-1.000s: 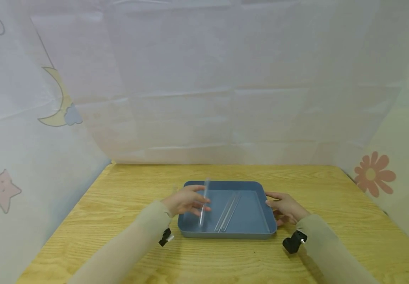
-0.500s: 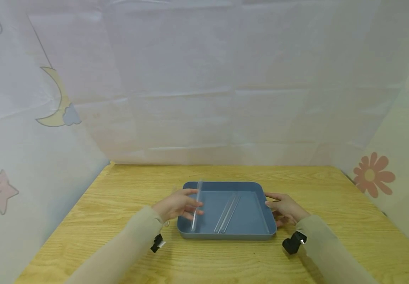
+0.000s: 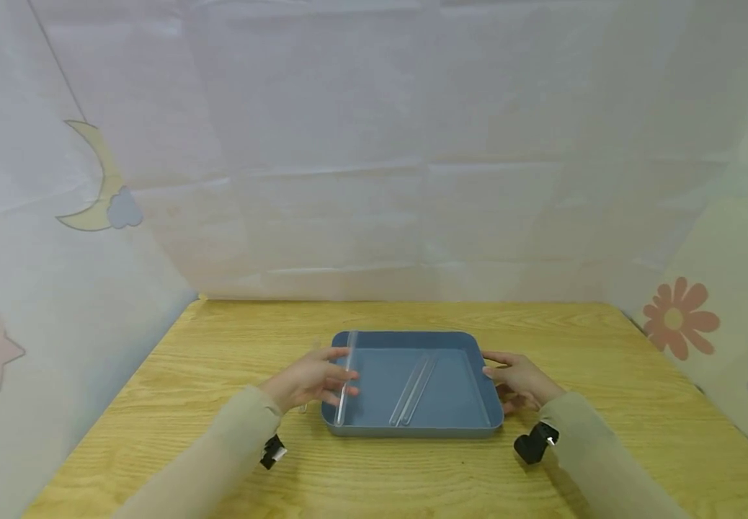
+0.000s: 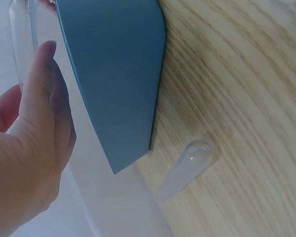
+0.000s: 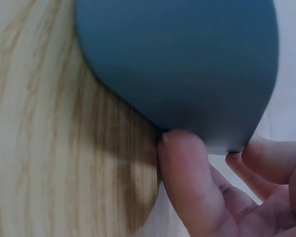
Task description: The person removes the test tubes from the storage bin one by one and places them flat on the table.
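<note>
My left hand [image 3: 309, 376] pinches a clear glass-like test tube [image 3: 340, 412] over the left side of a shallow blue tray [image 3: 455, 382]. The tube leans slightly, its rounded end toward me and its other end near the tray's back wall. In the left wrist view the thumb and fingers lie along the tube [image 4: 24, 34], beside the tray's outer wall [image 4: 113, 64]. Two more test tubes [image 3: 411, 393] lie side by side, slanting, on the tray floor. My right hand [image 3: 522, 382] grips the tray's right side, with fingertips [image 5: 182, 153] low on the wall and others at the rim.
Another clear tube [image 4: 187, 165] with a rounded end lies on the wooden table [image 3: 413, 476], just left of the tray and partly behind my left hand in the head view. A pale printed sheet [image 3: 374, 180] hangs behind and at both sides.
My left hand has carried its test tube leftward across the tray to the left wall. The right hand stays at the tray's right side, and the two lying tubes keep their place.
</note>
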Action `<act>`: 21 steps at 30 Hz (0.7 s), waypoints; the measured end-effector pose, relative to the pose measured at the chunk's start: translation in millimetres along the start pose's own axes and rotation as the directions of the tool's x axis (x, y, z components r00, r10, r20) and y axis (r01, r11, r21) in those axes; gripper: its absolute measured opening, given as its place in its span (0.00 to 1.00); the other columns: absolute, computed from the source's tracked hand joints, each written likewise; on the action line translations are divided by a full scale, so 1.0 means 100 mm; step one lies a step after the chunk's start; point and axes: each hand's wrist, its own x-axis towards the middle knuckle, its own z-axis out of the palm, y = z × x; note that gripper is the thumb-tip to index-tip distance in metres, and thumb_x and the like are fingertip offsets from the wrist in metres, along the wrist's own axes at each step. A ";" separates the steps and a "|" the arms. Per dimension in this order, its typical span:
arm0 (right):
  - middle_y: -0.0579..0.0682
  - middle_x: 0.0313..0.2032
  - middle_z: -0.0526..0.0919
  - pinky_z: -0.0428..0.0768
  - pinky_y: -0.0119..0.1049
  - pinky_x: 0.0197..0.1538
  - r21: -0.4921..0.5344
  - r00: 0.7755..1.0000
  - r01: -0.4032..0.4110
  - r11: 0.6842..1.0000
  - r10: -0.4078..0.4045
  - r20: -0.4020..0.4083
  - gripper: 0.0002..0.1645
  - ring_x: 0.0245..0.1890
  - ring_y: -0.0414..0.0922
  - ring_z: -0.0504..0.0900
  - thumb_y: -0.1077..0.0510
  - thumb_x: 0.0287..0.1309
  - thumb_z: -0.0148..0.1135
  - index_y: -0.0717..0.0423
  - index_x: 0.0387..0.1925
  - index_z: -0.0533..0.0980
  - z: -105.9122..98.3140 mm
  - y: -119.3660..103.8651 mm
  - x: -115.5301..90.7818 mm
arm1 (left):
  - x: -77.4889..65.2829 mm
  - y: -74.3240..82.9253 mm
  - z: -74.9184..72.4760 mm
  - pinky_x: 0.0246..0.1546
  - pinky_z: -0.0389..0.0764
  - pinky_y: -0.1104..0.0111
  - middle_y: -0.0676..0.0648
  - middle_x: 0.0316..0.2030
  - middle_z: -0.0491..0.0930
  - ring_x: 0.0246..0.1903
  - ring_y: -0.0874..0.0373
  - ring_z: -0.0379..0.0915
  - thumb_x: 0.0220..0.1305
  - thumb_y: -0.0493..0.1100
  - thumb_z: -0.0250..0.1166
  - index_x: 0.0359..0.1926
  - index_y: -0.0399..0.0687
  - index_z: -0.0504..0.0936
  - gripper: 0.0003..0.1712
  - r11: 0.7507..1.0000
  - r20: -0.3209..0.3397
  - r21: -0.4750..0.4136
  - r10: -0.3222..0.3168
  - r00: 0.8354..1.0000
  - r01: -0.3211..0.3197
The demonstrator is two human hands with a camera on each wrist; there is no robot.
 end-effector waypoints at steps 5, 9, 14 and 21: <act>0.58 0.42 0.83 0.83 0.44 0.28 0.012 1.000 0.009 1.000 -0.009 0.009 0.34 0.32 0.50 0.84 0.59 0.72 0.51 0.64 0.73 0.53 0.00 0.00 0.00 | -0.04 0.01 -0.04 0.24 0.82 0.71 0.29 0.59 0.72 0.36 0.55 0.83 0.69 0.30 0.54 0.74 0.34 0.50 0.36 1.000 -0.013 -0.004 0.002 1.000 -0.002; 0.58 0.41 0.83 0.83 0.44 0.28 0.017 1.000 0.004 1.000 -0.004 0.010 0.34 0.32 0.50 0.84 0.60 0.72 0.51 0.64 0.73 0.53 0.00 0.01 0.00 | -0.07 0.01 -0.08 0.23 0.81 0.72 0.29 0.59 0.71 0.35 0.56 0.83 0.69 0.30 0.55 0.74 0.34 0.49 0.37 1.000 -0.012 -0.009 0.003 1.000 -0.003; 0.58 0.41 0.83 0.83 0.44 0.28 0.008 1.000 -0.004 1.000 0.004 0.004 0.33 0.33 0.50 0.84 0.60 0.72 0.50 0.63 0.73 0.53 -0.01 0.01 0.01 | -0.10 0.01 -0.13 0.23 0.80 0.73 0.29 0.59 0.71 0.35 0.57 0.83 0.69 0.31 0.55 0.74 0.35 0.50 0.37 1.000 -0.022 0.000 -0.002 1.000 0.002; 0.60 0.43 0.83 0.84 0.45 0.29 -0.004 1.000 0.002 1.000 -0.002 0.011 0.34 0.33 0.51 0.84 0.59 0.73 0.50 0.64 0.73 0.52 -0.02 0.01 0.00 | -0.16 0.01 -0.20 0.24 0.81 0.73 0.29 0.60 0.70 0.34 0.58 0.83 0.70 0.32 0.55 0.74 0.34 0.48 0.38 1.000 -0.030 0.007 0.002 1.000 -0.002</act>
